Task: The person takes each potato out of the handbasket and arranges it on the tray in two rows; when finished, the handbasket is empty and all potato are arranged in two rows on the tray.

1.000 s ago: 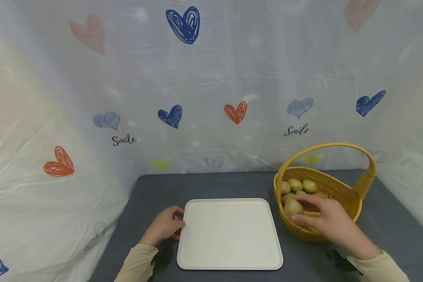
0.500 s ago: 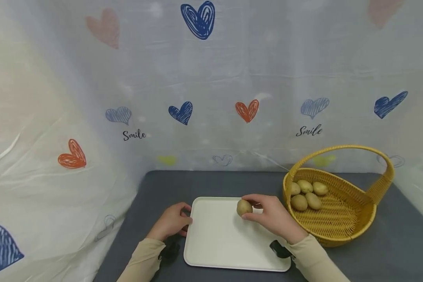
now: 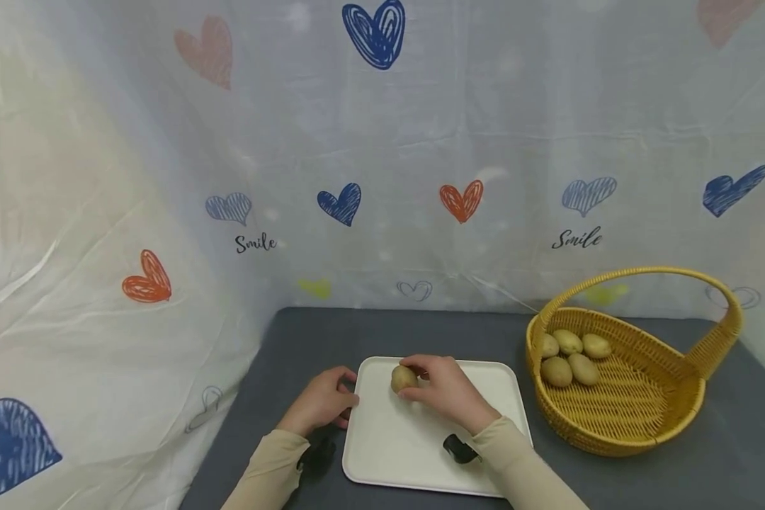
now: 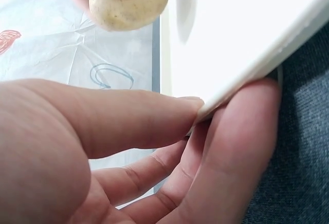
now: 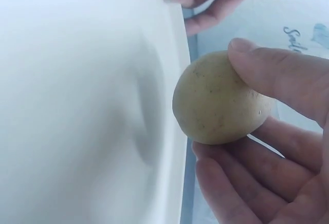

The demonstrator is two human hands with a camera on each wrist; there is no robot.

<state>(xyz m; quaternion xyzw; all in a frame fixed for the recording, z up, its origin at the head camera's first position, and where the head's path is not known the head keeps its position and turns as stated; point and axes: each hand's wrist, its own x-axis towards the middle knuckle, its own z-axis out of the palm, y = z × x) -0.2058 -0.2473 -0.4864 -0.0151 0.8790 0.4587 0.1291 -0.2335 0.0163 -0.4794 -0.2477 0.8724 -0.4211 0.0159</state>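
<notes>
My right hand (image 3: 448, 388) grips a potato (image 3: 404, 380) between thumb and fingers, over the far left part of a white tray (image 3: 408, 453). In the right wrist view the potato (image 5: 221, 100) is round and light brown, and a shadow falls on the tray beneath. My left hand (image 3: 321, 402) pinches the tray's left edge; the left wrist view shows the thumb on the rim and fingers under it. To the right, a yellow wicker basket (image 3: 625, 404) with a tall handle holds several potatoes (image 3: 570, 358) at its left end.
A dark grey cloth (image 3: 331, 329) covers the table. Behind and to the left hangs a pale curtain (image 3: 395, 149) printed with hearts and "Smile". Black straps with small cameras sit at both wrists, the right one (image 3: 460, 449) over the tray.
My right hand has taken a potato out of the basket and carried it left over the tray. My left hand stays at the tray's edge. The head view has swung slightly left.
</notes>
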